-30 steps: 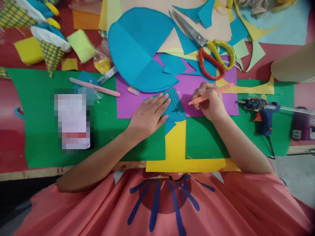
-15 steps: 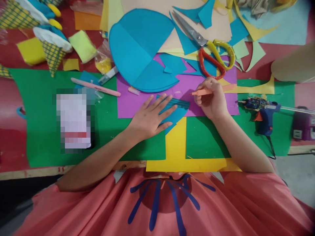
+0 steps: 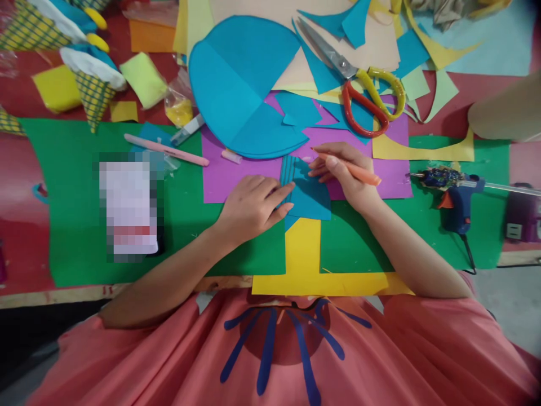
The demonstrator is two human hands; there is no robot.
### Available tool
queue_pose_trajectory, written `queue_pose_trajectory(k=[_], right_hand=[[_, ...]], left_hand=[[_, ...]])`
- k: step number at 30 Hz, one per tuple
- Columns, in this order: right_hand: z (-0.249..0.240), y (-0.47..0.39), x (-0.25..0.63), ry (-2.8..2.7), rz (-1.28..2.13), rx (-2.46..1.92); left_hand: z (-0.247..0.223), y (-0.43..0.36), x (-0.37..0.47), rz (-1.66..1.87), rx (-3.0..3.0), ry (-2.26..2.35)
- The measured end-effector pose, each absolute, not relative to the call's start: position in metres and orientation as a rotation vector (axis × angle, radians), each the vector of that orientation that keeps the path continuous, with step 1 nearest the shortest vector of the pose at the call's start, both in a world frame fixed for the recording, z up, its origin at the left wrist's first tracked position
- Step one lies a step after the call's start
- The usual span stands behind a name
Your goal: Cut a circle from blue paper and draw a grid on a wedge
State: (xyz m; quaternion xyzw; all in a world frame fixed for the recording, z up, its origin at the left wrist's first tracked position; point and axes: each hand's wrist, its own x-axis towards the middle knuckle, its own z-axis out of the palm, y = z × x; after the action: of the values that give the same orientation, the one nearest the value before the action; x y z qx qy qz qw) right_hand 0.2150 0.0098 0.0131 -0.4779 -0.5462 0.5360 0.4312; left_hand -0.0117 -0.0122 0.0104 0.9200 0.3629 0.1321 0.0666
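A small blue paper piece [image 3: 310, 194] with dark parallel lines along its left side lies in front of me, over purple and yellow paper. My left hand [image 3: 256, 206] grips its left edge, with the index finger and thumb on top and the other fingers curled. In my right hand [image 3: 349, 172] is an orange marker [image 3: 366, 175], its tip pointing up and left. The fingertips of that hand are at the piece's upper right edge. Just beyond lies a large blue paper disc [image 3: 240, 84] with fold lines and a wedge cut out.
Scissors [image 3: 366, 101] with red and yellow handles lie behind my right hand among paper scraps. A blue glue gun [image 3: 459, 203] is at the right. On the left are a pink pen [image 3: 167, 149] and a blurred white item [image 3: 129, 206]. Green paper [image 3: 76, 237] covers the table's front.
The blue piece has turned, so its lines now run up and down at the left. My left hand's spread fingers have curled at its edge. My right hand has moved left with the marker.
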Motion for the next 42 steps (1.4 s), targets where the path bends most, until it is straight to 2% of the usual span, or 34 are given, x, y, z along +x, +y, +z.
queue_pose_trajectory(k=[4,11,18,42], right_hand=[[0.0117,0.0069,0.2147,-1.408,1.322,-1.170],[0.0111,0.0098,0.2173,-1.334,1.336,-1.156],[0.0121,0.0116,0.2155,-1.330,1.322,-1.271],[0.0124,0.0106,0.2146,-1.508,1.285,-1.319]], left_hand=[[0.0107,-0.0091,-0.0118,0.492,2.721,1.112],[0.0053,-0.0083,-0.0112,0.306,2.675,1.068],[0.0059,-0.0148,-0.0098,0.429,2.787,0.980],[0.0057,-0.0157,-0.0080,0.417,2.738,0.970]])
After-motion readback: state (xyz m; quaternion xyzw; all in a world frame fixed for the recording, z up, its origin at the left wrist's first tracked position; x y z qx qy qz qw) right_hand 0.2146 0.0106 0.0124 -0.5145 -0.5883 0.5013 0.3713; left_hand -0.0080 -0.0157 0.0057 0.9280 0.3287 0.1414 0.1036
